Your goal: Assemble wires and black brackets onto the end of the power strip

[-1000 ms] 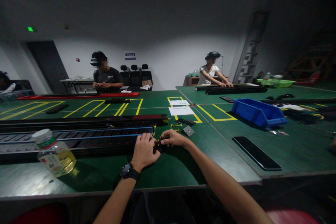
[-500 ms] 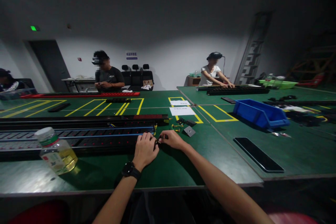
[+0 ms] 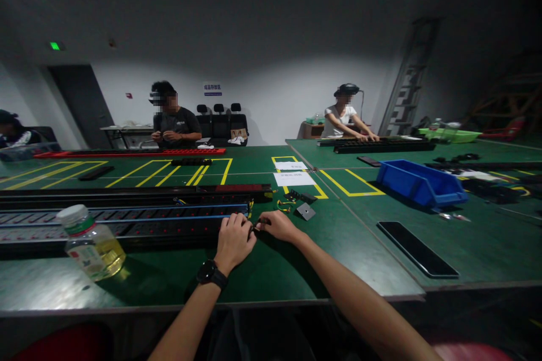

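Observation:
My left hand, with a dark watch on its wrist, is closed over the right end of a long black rail assembly with blue edge strips and red dots. Right beside it, my right hand is pinched on a small dark piece at the rail's end; its kind is too small to make out. The two hands' fingertips nearly meet. Yellow and green wires and a square dark plate with a centre hole lie just beyond my right hand.
A bottle of yellow liquid stands at the left. At the right are a phone and a blue bin. White paper sheets lie ahead. Across the table, co-workers handle parts near other long rails.
My hands stay at the rail's end with almost no visible movement. Across the table, the left co-worker's hands have shifted slightly.

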Tool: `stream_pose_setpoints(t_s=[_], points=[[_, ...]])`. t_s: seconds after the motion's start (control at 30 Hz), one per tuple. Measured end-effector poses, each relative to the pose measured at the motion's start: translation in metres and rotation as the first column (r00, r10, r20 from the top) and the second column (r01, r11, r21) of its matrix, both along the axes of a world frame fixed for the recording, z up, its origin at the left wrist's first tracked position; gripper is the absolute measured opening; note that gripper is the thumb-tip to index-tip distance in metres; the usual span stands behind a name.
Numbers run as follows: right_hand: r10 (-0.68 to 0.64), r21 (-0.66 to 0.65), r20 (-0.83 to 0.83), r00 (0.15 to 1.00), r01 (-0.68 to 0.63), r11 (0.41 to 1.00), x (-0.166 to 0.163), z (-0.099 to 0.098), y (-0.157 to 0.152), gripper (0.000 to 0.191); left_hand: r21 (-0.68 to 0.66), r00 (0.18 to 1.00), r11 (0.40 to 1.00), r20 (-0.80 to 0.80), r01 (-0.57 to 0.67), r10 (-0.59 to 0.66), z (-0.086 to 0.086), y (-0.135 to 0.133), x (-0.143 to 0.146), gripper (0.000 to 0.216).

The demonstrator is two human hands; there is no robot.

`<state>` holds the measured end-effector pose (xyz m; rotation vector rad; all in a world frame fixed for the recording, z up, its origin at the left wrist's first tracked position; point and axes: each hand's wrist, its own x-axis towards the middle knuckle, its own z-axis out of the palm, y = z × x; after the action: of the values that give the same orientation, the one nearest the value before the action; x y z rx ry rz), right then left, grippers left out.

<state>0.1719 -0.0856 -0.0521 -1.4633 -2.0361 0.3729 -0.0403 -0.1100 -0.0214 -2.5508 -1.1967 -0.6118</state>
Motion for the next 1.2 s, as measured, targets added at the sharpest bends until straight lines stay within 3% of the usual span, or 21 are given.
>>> stream_pose_setpoints(t_s=[0.57,1.2], points=[[-0.024,0.011,0.075,0.997,0.023,1.000,-0.0021,0.0034,-0.0045,0.019,0.032,1.000,0.999,-0.014,-0.028,0.028,-0.0019,0.0010,0.0011,0.020],[-0.025,-0.010,0.002,1.000,0.025,1.000,-0.0038,0.0060,-0.0036,0.013,0.024,0.998,0.999,0.058,-0.027,0.026,-0.0014,-0.0005,0.0033,0.024]])
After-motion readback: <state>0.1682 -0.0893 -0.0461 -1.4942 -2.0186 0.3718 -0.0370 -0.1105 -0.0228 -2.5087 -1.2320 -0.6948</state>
